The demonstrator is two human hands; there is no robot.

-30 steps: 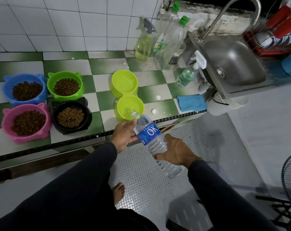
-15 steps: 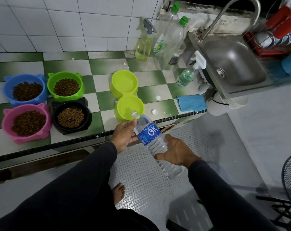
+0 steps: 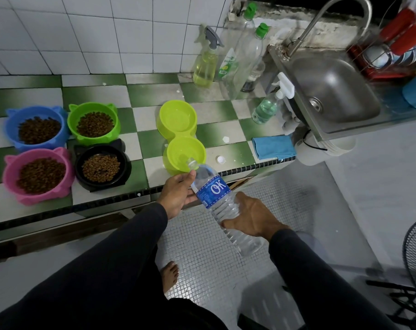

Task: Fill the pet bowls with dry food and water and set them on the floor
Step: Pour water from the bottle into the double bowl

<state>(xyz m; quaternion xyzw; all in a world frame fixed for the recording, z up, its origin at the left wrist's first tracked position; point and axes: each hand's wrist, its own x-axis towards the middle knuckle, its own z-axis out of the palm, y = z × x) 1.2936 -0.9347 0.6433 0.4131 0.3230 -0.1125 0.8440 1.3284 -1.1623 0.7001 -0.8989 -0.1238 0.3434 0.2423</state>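
Water bottle (image 3: pixel 222 206) tilts, uncapped mouth over my lime double bowl's (image 3: pixel 180 136) near cup, left hand (image 3: pixel 178 194) gripping its neck, right hand (image 3: pixel 252 217) its body, seemingly pouring.

Blue cloth (image 3: pixel 273 146) beside sink (image 3: pixel 331 88)

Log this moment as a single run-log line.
step: pouring water | left hand: grips water bottle | right hand: grips bottle | target: near cup of double bowl | kibble bowls: filled

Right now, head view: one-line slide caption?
Both hands tip a bottle over the lime double bowl; four kibble bowls wait.
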